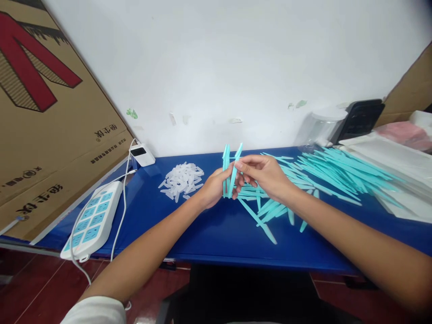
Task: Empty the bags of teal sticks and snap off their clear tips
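My left hand [213,188] is closed round a few slim turquoise sticks [226,157] that look like eyebrow razors, held roughly upright above the table. With thumb and fingers, my right hand [266,175] pinches another turquoise stick [238,153], tilted a little to the right beside them. A loose pile of the same turquoise sticks [273,209] lies beneath and behind my right hand, some with paler, translucent ends. Left of my left hand is a heap of small translucent white caps [182,179]. My fingers partly hide the held sticks.
A larger bundle of turquoise sticks [344,173] lies at right, by white bags [405,166]. A clear container [324,126] stands against the wall. On the left are a power strip [94,220], a white device [143,154], cables and a large cardboard box [50,112].
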Demonstrator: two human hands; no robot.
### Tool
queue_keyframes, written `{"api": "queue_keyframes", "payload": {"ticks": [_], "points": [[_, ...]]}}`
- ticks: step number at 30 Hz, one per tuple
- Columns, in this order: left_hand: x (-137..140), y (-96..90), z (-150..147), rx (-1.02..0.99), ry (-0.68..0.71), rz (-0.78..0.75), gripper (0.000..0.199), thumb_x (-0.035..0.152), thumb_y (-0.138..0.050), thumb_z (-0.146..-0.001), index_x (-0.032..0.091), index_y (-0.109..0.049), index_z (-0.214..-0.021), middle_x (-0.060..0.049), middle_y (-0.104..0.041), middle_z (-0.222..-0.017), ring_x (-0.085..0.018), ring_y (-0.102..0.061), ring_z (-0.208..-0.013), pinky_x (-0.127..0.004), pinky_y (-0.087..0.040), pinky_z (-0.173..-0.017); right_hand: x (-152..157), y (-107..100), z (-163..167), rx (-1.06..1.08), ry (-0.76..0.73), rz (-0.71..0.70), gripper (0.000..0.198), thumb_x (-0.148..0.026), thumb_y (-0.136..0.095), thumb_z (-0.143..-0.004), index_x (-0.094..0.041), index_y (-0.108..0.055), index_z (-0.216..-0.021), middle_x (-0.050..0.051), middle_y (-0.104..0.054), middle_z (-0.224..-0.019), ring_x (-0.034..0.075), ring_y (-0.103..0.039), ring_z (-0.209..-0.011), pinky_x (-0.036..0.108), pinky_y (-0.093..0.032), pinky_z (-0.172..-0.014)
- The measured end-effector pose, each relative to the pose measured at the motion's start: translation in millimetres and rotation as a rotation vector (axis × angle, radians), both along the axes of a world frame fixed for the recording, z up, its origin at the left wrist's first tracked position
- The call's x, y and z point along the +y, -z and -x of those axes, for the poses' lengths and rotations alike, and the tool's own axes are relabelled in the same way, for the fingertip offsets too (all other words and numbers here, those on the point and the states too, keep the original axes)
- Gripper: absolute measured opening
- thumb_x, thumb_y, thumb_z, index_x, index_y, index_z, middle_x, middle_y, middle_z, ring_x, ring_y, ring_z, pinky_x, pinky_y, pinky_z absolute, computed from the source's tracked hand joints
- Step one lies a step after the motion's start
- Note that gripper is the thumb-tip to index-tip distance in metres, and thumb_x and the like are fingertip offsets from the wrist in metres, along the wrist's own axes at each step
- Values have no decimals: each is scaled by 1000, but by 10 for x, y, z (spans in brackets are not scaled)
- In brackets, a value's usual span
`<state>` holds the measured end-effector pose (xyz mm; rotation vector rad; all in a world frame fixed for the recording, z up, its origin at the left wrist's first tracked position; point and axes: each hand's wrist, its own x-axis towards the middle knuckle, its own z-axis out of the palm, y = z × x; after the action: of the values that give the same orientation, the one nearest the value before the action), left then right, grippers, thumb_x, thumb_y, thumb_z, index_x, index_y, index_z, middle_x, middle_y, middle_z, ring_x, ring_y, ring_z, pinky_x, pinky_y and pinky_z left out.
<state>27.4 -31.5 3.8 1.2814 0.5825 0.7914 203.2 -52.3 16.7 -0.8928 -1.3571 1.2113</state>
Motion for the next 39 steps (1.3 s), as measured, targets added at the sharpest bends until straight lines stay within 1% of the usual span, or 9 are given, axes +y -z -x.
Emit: {"api": "queue_keyframes", "payload": {"ticks": [3,7,10,13,17,21,25,31,39], "points": [[-3,-22,16,-61,76,116,35,49,-58,-100,18,-54,-83,0,-54,-68,-14,-58,-56,-25,-51,-52,8,5,-2,-6,8,-29,42,-59,-88,-78,-19,-78,-87,5,-74,-77,13,-61,-59,27,-42,-50],[18,-10,49,-111,219,268,22,35,-50,-98,20,-50,-81,8,-31,-55,-7,-23,-41,-16,-27,-39,19,10,4,-53,40,-111,40,-56,-89,-77,-18,-77,-86,4,-75,-77,17,-69,-73,32,-54,-69],[25,-6,72,-127,258,324,24,40,-45,-95,21,-51,-82,9,-23,-54,-8,-12,-43,-15,-20,-38,13,0,17,-127,61,-148,41,-57,-87,-79,-19,-73,-86,4,-73,-75,19,-70,-73,33,-56,-73],[13,-21,84,-140,282,332,32,50,-43,-93,20,-53,-85,9,-24,-56,-8,-12,-44,-15,-21,-39,8,-5,28,-146,87,-139,45,-59,-87,-78,-20,-68,-88,2,-70,-73,18,-69,-69,33,-55,-69],[-2,-32,90,-119,349,335,29,49,-45,-93,21,-49,-84,9,-22,-58,-8,-13,-45,-15,-20,-39,14,13,28,-143,142,-92,52,-60,-92,-70,-20,-67,-92,2,-70,-80,18,-69,-68,33,-54,-66],[-5,-23,82,-111,380,318,39,57,-41,-98,22,-46,-83,8,-25,-59,-8,-14,-45,-15,-20,-39,10,35,13,-255,96,-157,44,-63,-80,-84,-20,-74,-82,4,-72,-77,19,-68,-73,35,-52,-74],[-21,-25,53,-83,341,303,51,70,-39,-103,22,-45,-85,9,-28,-58,-7,-13,-45,-15,-18,-39,4,46,3,-301,94,-317,49,-63,-69,-94,-22,-73,-67,5,-70,-75,22,-66,-86,36,-50,-80],[-24,-3,28,-52,225,245,57,73,-46,-102,21,-39,-79,9,-27,-58,-6,-12,-45,-14,-15,-39,-6,43,24,-310,48,-334,45,-62,-67,-96,-23,-76,-76,5,-73,-83,23,-66,-91,36,-50,-84],[-120,-31,-54,-48,148,211,63,80,-37,-100,20,-44,-81,10,-28,-57,-6,-14,-44,-15,-19,-40,-44,3,41,-238,69,-270,43,-58,-72,-93,-21,-70,-73,1,-68,-72,17,-63,-70,32,-52,-72]]}}
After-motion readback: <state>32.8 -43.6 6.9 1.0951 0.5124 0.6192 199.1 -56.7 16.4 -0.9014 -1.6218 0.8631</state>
